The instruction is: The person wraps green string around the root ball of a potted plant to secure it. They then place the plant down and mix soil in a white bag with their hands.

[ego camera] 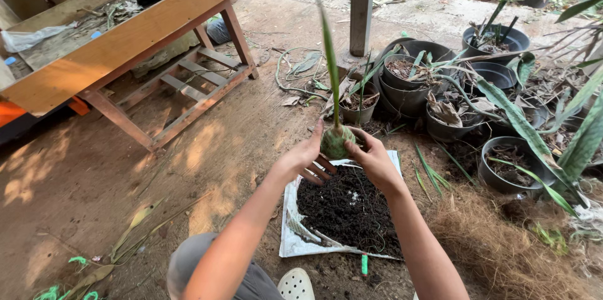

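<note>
Green bulb [336,140] with tall shoot, above soil sheet [290,225].
Left hand [306,159] and right hand [375,160] cup it; likely light, shoot fragile, best gripped at base.

The bulb [336,141] has a green, matt, netted-looking skin; its leaf [330,61] is smooth and slightly glossy. The soil [348,209] is dark, crumbly and matt, lying on a white plastic sheet [290,225], creased and faintly shiny. The pots [407,96] are black plastic, dull and dusty. The bench [125,42] is bare, rough wood. The ground [207,143] is dry, matt earth. The fibre [502,250] is brown and coarse.
</note>
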